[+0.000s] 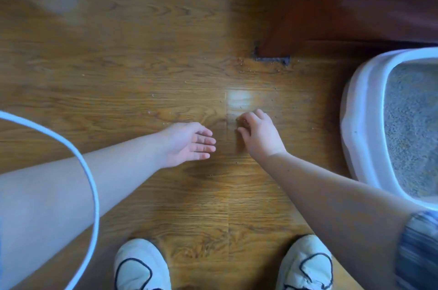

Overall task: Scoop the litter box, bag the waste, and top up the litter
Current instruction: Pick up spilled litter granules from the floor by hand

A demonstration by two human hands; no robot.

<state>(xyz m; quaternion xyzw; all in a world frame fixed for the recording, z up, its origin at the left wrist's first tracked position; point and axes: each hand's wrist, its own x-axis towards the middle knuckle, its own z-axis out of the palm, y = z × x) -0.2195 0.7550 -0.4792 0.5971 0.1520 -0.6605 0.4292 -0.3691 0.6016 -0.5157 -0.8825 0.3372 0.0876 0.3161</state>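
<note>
At the far left a white cord [93, 195] arcs above the wood floor [142, 76], and beside it the left hand [189, 144] hovers released, palm up, fingers straight. Just right, the right hand [258, 134] curls fingertips-down at the floor; whether it pinches anything I cannot tell. The litter box [362, 123], holding grey litter [412, 123], sits at the right edge.

Bare forearms extended forward and down; left hand [189, 144] and right hand [259, 134] near each other, not touching.
The left hand lies palm up, fingers relaxed and nearly straight, pointing toward the right hand, which is turned back uppermost with fingers curled downward; whether these pinch anything cannot be told.
</note>
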